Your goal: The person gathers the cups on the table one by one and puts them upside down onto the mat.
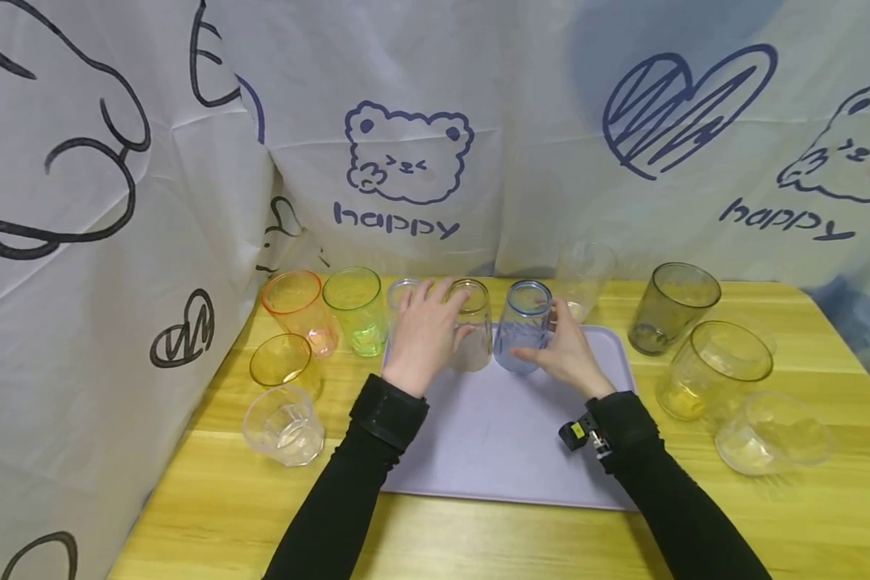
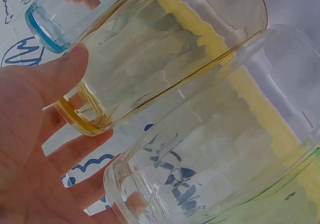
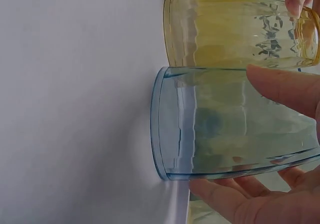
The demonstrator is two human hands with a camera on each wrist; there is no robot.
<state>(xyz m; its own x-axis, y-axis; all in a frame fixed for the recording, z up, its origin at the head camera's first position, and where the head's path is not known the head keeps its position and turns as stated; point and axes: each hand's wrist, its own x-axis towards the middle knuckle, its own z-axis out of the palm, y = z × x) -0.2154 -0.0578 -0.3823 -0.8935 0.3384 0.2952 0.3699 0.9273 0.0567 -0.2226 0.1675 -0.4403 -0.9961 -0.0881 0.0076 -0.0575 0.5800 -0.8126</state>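
Observation:
Three upturned glasses stand in a row near the far edge of a pale lilac tray (image 1: 511, 451). My left hand (image 1: 422, 334) is at the amber-tinted glass (image 1: 473, 342), its thumb on the side and fingers round the base end. Beside it, the clear glass (image 2: 200, 149) is partly hidden behind that hand in the head view. At the row's right end, my right hand (image 1: 569, 350) grips the blue-tinted glass (image 3: 225, 119), thumb on one side and fingers on the other. The blue glass's rim is down at the tray surface.
Left of the tray stand orange (image 1: 297, 306), green (image 1: 358, 310), yellow (image 1: 286, 366) and clear (image 1: 286, 427) glasses. To the right are a dark grey glass (image 1: 670, 310), a yellowish glass (image 1: 718, 370) and a tilted clear glass (image 1: 768, 435). Another clear glass (image 1: 583, 278) stands behind the tray, before a cloth backdrop.

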